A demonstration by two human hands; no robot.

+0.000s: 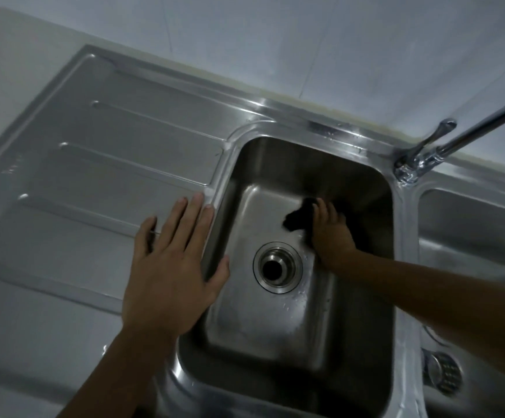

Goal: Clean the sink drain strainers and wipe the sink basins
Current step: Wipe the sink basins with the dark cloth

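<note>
A steel sink basin (263, 327) fills the middle of the view, with its round drain opening (277, 267) bare and dark at the centre. My right hand (331, 233) reaches down into the basin and presses a dark cloth (298, 217) against the basin floor near the back wall. My left hand (169, 263) lies flat with fingers spread on the drainboard at the basin's left rim, holding nothing. A metal drain strainer (442, 372) lies on its side in the second basin (474, 224) at the right, partly hidden under my right forearm.
A ribbed steel drainboard (94, 164) stretches to the left of the basin. A chrome tap (426, 155) with a lever and long spout stands on the back rim between the two basins. A pale tiled wall (275, 40) runs behind the sink.
</note>
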